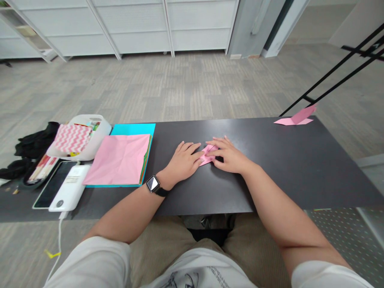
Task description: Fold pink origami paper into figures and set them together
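Observation:
A small folded piece of pink paper [207, 155] lies on the dark table [279, 160] in front of me, partly covered by my fingers. My left hand [185, 161], below a wrist with a black watch, rests flat with its fingers spread, the fingertips on the paper's left edge. From the right, my right hand [229, 156] touches the paper's right side, fingers apart and laid over its top and right edges. Neither hand grips it.
Pink sheets [118, 160] lie on a blue sheet [132, 129] at the left. Beyond are a white basket [103, 130], a white power bank [70, 188] with a cable, a phone [54, 184] and black cloth [36, 142]. A folded pink paper piece [297, 119] sits at the far right edge.

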`<state>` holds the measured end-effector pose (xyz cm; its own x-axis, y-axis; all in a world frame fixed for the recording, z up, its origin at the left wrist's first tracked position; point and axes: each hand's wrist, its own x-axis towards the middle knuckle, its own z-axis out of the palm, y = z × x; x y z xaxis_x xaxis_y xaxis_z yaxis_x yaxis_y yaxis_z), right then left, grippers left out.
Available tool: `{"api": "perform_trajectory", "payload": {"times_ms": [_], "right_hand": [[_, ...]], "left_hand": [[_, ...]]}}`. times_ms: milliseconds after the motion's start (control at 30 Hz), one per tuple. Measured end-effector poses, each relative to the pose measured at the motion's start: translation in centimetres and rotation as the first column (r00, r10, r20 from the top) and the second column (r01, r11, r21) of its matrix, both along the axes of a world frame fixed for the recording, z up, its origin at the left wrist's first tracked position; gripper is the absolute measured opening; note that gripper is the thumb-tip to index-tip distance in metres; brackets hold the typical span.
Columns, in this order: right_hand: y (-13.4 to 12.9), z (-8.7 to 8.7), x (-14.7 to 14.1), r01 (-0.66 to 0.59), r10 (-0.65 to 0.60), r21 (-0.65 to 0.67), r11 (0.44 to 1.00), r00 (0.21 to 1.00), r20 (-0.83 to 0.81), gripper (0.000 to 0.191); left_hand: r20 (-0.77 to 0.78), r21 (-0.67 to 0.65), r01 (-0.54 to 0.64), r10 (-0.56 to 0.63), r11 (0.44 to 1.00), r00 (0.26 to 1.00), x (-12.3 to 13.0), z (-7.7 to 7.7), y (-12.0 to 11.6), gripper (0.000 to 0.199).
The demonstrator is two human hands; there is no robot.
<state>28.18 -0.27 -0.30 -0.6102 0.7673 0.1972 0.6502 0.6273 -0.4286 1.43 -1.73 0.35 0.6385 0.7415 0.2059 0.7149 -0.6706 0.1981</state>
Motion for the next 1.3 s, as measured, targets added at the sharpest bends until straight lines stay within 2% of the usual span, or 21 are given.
{"api": "perform_trajectory", "payload": {"times_ms": [167,400,500,633,867,1300], "right_hand": [[0.0,0.2,0.4,-0.010,0.010,-0.015,1.000,1.000,-0.015,0.042],[0.2,0.2,0.2,-0.008,0.010,0.029,1.000,0.997,-0.073,0.013],[0.0,0.3,-0.6,-0.031,0.031,0.005,1.000,0.995,-0.093,0.013],[0.0,0.5,-1.2,-0.059,0.057,-0.016,0.998,0.992,-0.109,0.014],[0.4,0.1,-0.5,-0.006,0.004,-0.014,1.000,0.993,-0.120,0.009],[1.0,-1.1,-0.5,0.056,-0.059,-0.026,0.998,0.990,-0.126,0.011]], "left_hand": [[0.038,0.003,0.005,-0.005,1.000,0.999,0.1,0.3,0.1,0.033],[0.062,-0.041,0.103,-0.100,0.994,0.993,0.1,0.6,0.2,0.038],[0.088,-0.078,0.123,-0.116,0.989,0.989,0.2,0.6,0.1,0.046],[0.134,-0.103,0.112,-0.098,0.988,0.986,0.2,0.3,0.3,0.038],[0.137,-0.095,0.134,-0.120,0.986,0.983,0.3,0.0,0.9,0.032],[0.115,-0.096,0.098,-0.087,0.991,0.990,0.6,-0.2,1.2,0.031]]}}
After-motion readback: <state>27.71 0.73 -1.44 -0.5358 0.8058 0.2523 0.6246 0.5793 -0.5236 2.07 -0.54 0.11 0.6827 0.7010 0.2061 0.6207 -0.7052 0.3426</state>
